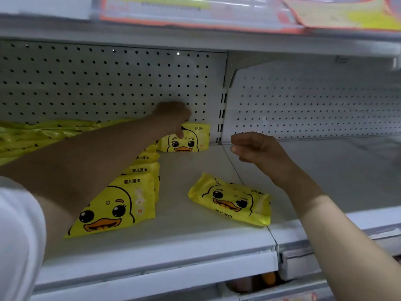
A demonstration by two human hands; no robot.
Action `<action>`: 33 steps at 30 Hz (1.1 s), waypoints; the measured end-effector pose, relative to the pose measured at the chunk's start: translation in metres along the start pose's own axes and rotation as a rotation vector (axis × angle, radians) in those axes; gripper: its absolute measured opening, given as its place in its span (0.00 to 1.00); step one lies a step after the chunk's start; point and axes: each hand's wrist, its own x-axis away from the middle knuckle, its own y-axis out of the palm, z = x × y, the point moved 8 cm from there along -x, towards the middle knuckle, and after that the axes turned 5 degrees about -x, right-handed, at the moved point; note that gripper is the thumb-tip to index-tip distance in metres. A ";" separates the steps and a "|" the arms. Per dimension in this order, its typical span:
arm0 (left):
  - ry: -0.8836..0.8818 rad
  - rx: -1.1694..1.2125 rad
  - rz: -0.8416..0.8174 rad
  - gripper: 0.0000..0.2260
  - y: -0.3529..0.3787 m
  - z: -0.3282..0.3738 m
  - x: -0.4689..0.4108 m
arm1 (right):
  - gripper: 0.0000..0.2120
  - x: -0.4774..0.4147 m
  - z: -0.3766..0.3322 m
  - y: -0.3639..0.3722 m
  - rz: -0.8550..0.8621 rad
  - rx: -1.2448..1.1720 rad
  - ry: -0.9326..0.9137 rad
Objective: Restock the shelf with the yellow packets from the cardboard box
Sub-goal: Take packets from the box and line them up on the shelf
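Your left hand (173, 118) is reaching to rear of shelf (195, 242), gripping top of back packet (191, 140), which is standing upright against pegboard (108, 83). One digit is lying down its front, the others curling over top edge. Your right hand (256, 148) is hovering over shelf, fingers loosely curled, holding nothing. Flat packet (232, 200) is lying face-up near front lip. Row of upright packets (121, 205) is standing under your left forearm.

yellow packets (230, 202): glossy plastic film | shelf (184, 240): matt painted metal | back panel (108, 83): perforated
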 end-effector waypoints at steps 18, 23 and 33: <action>-0.181 0.943 -0.372 0.05 0.013 0.102 0.106 | 0.10 0.055 0.033 -0.021 -0.158 0.333 0.293; -0.304 1.125 -0.142 0.08 0.008 0.099 0.132 | 0.09 0.062 0.031 -0.018 -0.147 0.178 0.249; -0.621 1.505 0.475 0.07 -0.007 0.085 0.204 | 0.08 0.082 0.005 -0.005 -0.024 -0.188 -0.004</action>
